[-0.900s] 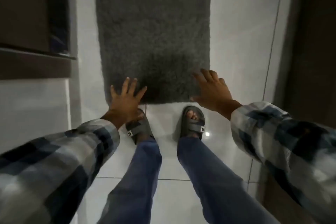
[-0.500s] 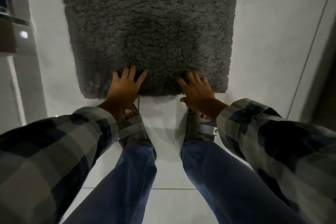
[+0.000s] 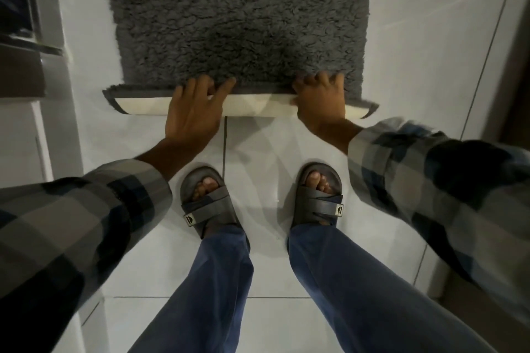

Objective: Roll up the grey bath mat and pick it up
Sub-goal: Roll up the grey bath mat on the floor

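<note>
Gripping the mat's (image 3: 241, 17) folded near edge, left hand (image 3: 192, 114) and right hand (image 3: 321, 100) curled closed; bare floor (image 3: 415, 37) flanked both sides.

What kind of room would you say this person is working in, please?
Probably a bathroom or its doorway: a shaggy grey bath mat lies on glossy white floor tiles, and the person wears rubber slides.

Bath mat (image 3: 241, 17) far end cut off, fingertips (image 3: 324, 77) perhaps buried.
</note>
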